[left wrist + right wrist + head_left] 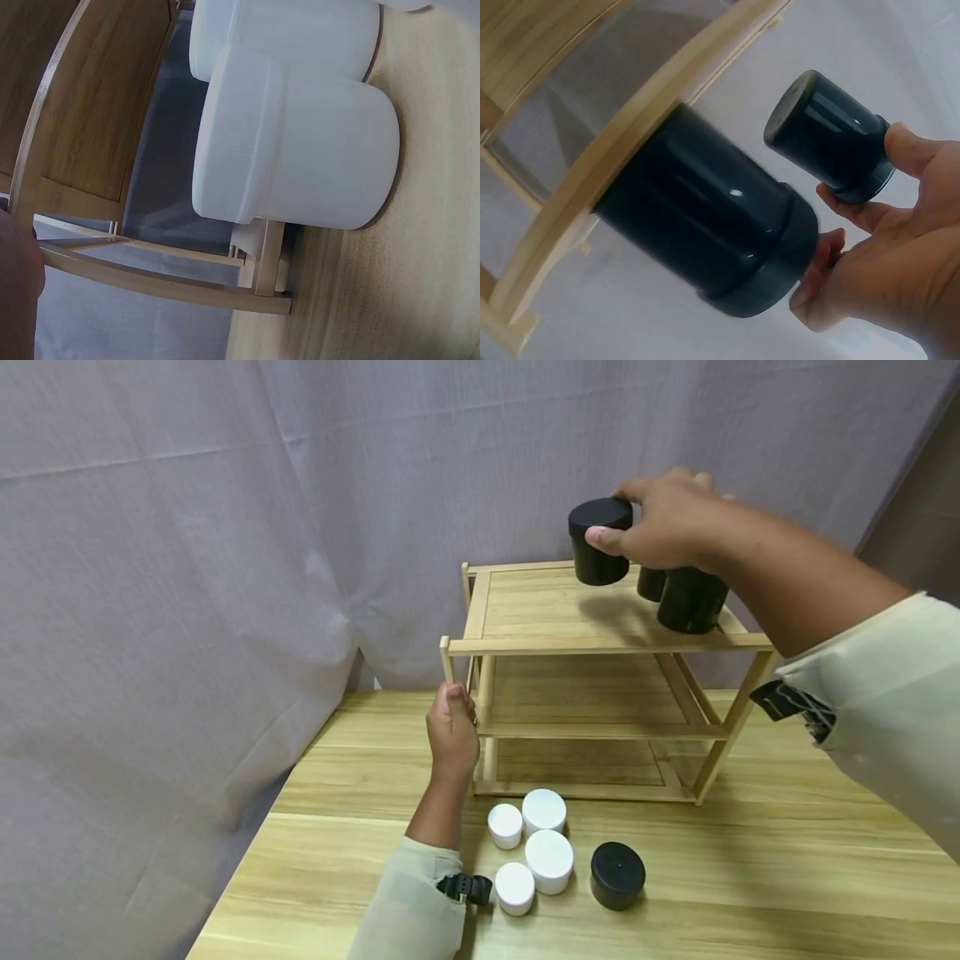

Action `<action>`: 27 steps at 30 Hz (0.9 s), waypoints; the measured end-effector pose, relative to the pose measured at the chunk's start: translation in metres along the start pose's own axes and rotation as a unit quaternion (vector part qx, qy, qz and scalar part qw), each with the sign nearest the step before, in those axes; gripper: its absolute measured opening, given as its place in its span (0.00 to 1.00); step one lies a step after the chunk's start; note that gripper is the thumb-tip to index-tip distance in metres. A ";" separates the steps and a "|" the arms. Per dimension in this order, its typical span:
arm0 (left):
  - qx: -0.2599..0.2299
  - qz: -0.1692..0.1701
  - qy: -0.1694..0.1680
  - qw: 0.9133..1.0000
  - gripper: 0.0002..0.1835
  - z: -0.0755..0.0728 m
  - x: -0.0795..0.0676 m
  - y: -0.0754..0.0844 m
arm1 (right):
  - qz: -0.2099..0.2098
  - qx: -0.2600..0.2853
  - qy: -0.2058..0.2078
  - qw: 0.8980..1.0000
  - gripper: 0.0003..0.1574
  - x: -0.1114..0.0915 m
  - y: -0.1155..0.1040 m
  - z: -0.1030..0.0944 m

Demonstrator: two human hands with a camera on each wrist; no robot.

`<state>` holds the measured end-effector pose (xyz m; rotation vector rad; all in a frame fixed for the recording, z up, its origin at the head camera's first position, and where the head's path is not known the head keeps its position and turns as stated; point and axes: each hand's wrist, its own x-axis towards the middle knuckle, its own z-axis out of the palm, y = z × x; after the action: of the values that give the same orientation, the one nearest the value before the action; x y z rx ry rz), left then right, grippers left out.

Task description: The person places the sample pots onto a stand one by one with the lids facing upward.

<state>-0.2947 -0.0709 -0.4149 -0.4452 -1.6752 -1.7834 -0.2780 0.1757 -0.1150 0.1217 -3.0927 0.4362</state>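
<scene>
Above the top tier of a three-tier wooden shelf rack (600, 647), my right hand (667, 522) pinches a lidded black jar (600, 545) between thumb and fingers. Two more black jars stand on the top tier under that hand; the nearer jar (709, 214) shows large in the right wrist view, while the farther one (651, 583) is partly hidden. My left hand (453, 727) grips the rack's left front post. In the left wrist view only part of this hand shows at the edge, beside a white jar (300, 142).
Several lidded white jars (549, 860), large and small, stand on the wooden table (337, 860) before the rack. A short black jar (617, 875) stands to their right. Behind the rack hangs a grey curtain (420, 485).
</scene>
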 end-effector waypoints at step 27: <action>-0.002 -0.007 0.000 1.000 0.45 0.002 0.001 -0.002 | 0.038 -0.120 -0.019 0.992 0.64 0.023 0.006 0.004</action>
<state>-0.2967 -0.0694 -0.4158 -0.4369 -1.6776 -1.7972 -0.3009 0.1784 -0.1195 0.0093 -3.1631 0.0612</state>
